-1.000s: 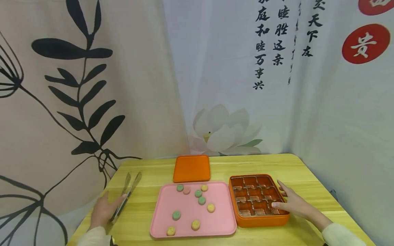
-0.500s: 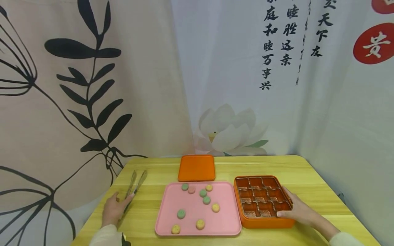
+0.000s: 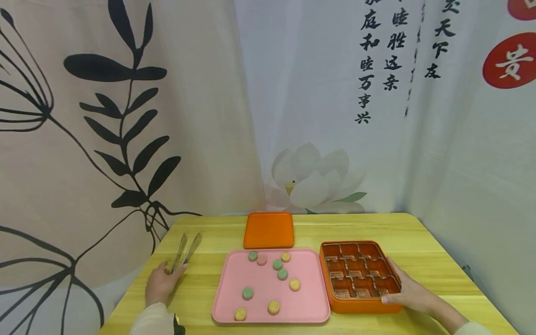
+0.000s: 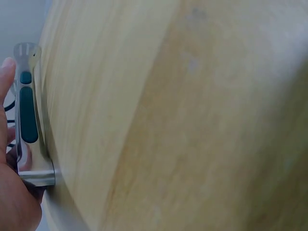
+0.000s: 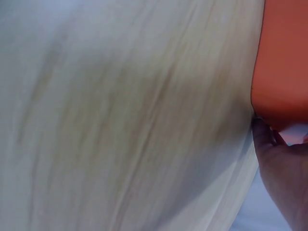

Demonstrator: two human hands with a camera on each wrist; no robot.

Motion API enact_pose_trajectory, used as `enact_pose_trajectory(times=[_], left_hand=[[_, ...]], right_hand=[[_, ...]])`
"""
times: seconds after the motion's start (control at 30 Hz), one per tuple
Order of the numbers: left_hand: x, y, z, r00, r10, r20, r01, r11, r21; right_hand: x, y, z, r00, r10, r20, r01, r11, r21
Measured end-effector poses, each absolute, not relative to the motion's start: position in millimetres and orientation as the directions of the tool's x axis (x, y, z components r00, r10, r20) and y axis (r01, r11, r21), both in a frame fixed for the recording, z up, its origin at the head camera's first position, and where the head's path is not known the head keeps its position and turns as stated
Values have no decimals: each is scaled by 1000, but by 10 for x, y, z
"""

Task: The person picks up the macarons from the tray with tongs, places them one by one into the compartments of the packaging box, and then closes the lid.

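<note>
In the head view my left hand (image 3: 161,284) holds a pair of metal tongs (image 3: 191,246), their two arms spread and pointing toward the far side. The left wrist view shows green inlays on the tongs (image 4: 29,113), with the fingers around their lower part. At the right, my right hand (image 3: 414,292) grips the near right side of an orange box (image 3: 364,305), thumb at its front corner and fingers along its side. The box has a clear insert with several vacant compartments. Part of that hand (image 5: 284,178) appears below the box in the right wrist view.
A pink tray (image 3: 307,302) stands left of the box, with several small green, yellow and pink round cookies (image 3: 273,307) scattered on it. Behind the tray lies an orange lid (image 3: 269,230). All sit on a wooden table (image 3: 335,225) before a printed curtain.
The head view has swung slightly left, shifting the scene right. My left hand has closed around the tongs. My right fingers have moved in against the box's side.
</note>
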State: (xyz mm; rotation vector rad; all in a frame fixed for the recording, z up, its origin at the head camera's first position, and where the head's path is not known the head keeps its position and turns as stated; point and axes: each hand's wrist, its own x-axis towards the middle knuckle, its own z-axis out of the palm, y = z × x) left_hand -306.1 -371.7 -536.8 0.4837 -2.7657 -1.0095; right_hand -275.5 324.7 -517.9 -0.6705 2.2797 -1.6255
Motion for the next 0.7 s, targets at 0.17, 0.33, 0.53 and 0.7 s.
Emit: enact_pose_trajectory(times=[0.17, 0.33, 0.53, 0.7], left_hand=[[-3043, -3687, -5324, -937, -348, 36, -244, 725, 644], [-3011, -3663, -5299, -936, -352, 29, -255, 730, 634], [-3007, -3666, -5326, -939, -335, 73, -225, 763, 606], [-3007, -3682, -5351, -938, -327, 110, -201, 777, 596]], right_hand=[[-2735, 3258, -5175, -871, -492, -6, -151, 278, -949], [-2704, 3253, -5136, -881, -471, -48, -113, 309, -944], [-2672, 3245, -5095, -907, -408, -105, -94, 440, -893], [-2674, 3247, -5105, -903, -408, -134, -61, 430, -901]])
